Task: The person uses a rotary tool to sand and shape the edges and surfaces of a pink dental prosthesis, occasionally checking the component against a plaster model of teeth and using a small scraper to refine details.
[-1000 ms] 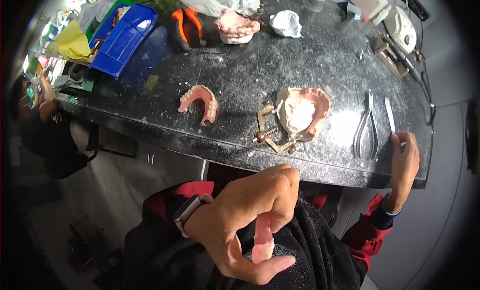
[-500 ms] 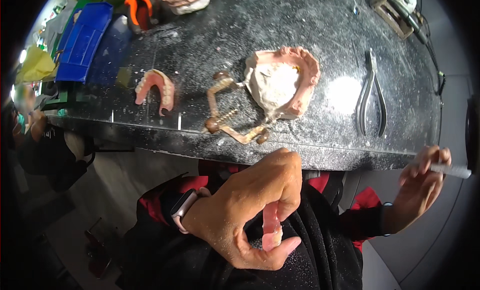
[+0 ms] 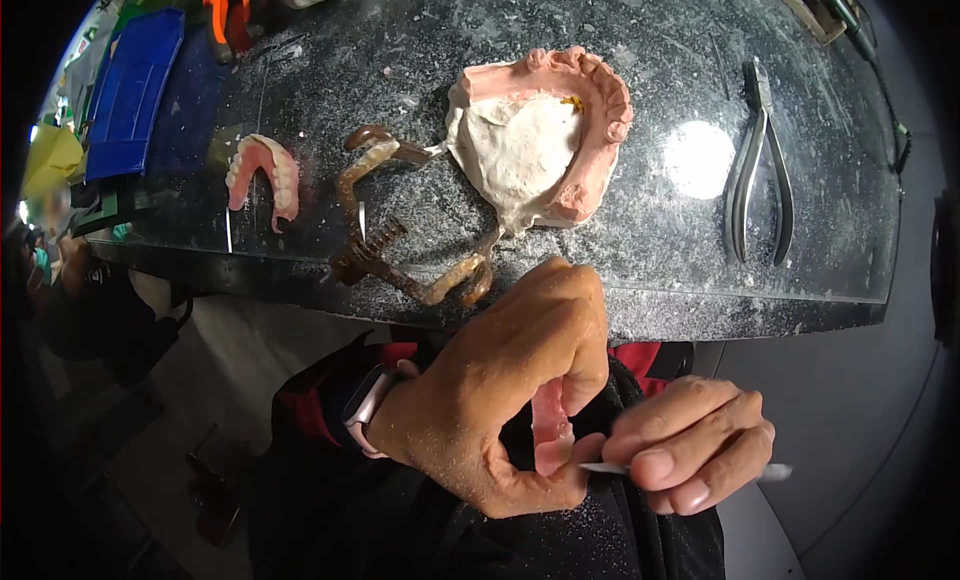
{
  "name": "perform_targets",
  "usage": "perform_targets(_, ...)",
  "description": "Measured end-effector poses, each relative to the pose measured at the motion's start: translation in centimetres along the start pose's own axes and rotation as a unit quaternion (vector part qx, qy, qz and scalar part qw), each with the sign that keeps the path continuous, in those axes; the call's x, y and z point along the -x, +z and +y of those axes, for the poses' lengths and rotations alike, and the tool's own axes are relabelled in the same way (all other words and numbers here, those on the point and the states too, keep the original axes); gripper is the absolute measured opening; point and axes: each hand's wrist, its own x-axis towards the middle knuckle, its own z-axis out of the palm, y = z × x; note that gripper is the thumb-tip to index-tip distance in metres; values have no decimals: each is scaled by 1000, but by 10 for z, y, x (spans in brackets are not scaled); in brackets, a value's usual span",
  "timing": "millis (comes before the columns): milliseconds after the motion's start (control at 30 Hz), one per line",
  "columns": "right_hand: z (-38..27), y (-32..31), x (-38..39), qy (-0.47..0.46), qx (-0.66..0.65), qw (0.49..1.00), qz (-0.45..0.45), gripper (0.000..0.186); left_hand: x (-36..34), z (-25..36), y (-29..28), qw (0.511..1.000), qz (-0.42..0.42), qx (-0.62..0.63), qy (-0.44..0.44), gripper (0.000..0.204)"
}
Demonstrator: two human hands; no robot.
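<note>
The pink denture piece (image 3: 551, 427) sits below the desk (image 3: 650, 280) edge, over the person's lap, pinched in the grip of the left hand (image 3: 500, 405): thumb underneath, fingers curled over the top, so most of it is hidden. The left wrist, wearing a watch (image 3: 366, 408), comes in from the lower left. The right hand (image 3: 690, 448) is just beside it, its grip closed on a thin metal blade tool (image 3: 605, 469) whose tip touches the piece; its handle end pokes out blurred at right. On the desk lie a plaster cast in pink wax (image 3: 540, 140), a brass articulator (image 3: 400, 250), a second denture (image 3: 262, 175) and pliers (image 3: 758, 165).
</note>
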Motion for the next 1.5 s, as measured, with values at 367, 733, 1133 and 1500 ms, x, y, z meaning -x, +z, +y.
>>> perform_targets(367,-15,1,6,33,182,978,-96,30,-2,-1,-1,997,-5,-79,4,32)
perform_targets(733,-16,5,5,40,212,970,-108,34,0,-6,1,993,13,-115,29,31)
perform_targets(1133,-20,20,3,26,355,934,-40,33,-3,-3,5,989,26,-146,15,30)
perform_targets(1500,-17,18,3,-12,390,920,-40,28,-6,5,7,986,31,-161,-6,34)
